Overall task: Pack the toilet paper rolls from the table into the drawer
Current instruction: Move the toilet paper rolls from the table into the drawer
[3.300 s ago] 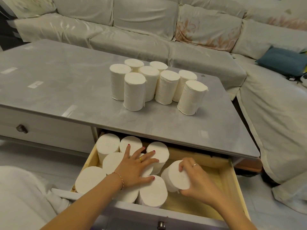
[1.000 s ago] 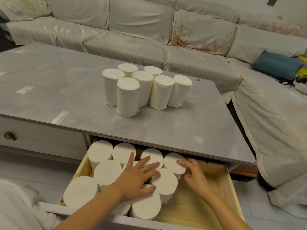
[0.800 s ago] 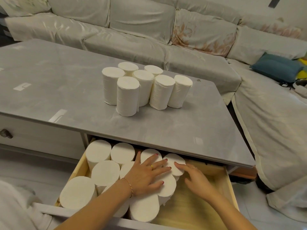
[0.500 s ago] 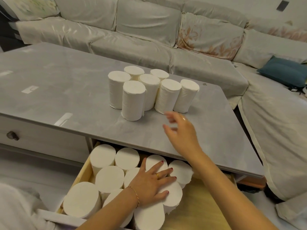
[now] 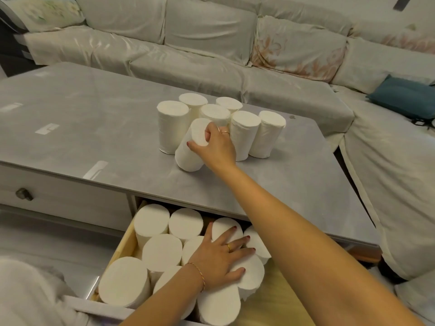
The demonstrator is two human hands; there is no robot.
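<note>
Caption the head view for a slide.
Right hand tilts a toilet paper roll on the table; left hand steadies rolls in the drawer.

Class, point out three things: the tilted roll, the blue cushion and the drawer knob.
tilted roll [image 5: 186,156], head view, its side wall
blue cushion [image 5: 400,96], head view, its top face
drawer knob [image 5: 23,194], head view, its round front

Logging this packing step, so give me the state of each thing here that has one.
Drawer: open, partly filled.
Front roll: tilted, held at its top.
Right hand: closed on front roll.
Left hand: flat on drawer rolls.
Other table rolls: upright.
</note>
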